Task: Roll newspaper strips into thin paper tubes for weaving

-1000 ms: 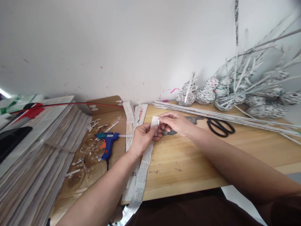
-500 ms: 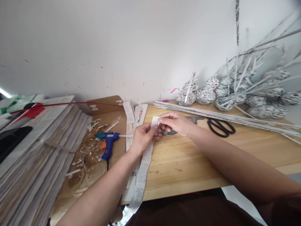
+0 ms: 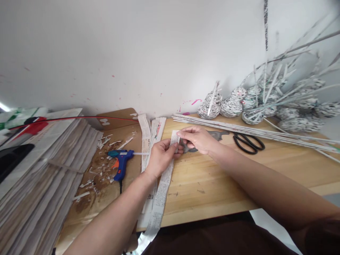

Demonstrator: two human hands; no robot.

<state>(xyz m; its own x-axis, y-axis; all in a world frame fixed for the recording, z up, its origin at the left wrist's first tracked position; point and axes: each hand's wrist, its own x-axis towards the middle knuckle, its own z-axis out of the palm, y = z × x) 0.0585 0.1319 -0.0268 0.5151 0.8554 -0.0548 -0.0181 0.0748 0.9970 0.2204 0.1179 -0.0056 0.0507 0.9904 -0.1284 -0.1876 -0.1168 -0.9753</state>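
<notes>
A long newspaper strip (image 3: 162, 191) runs from my hands down over the table's front edge. My left hand (image 3: 163, 156) pinches it near its top end, thumb in front and fingers behind. At the upper right corner of that end, my right hand (image 3: 195, 138) grips the paper between thumb and fingertips. More newspaper strips (image 3: 145, 136) lie beneath and to the left of my left hand. Behind my right hand a grey patterned piece (image 3: 215, 135) lies flat on the wood, partly covered. Black-handled scissors (image 3: 248, 143) rest to the right of it.
A blue glue gun (image 3: 121, 164) lies on cardboard (image 3: 106, 202) among paper scraps, left of my hands. Stacked newspapers (image 3: 58, 177) fill the far left. Rolled paper sticks (image 3: 239, 129) stretch along the back of the wooden table (image 3: 212, 184). Woven paper gourd shapes (image 3: 231, 106) stand against the wall.
The view has shifted very slightly. Both hands keep their grip at the strip's top end, with hardly any visible movement.
</notes>
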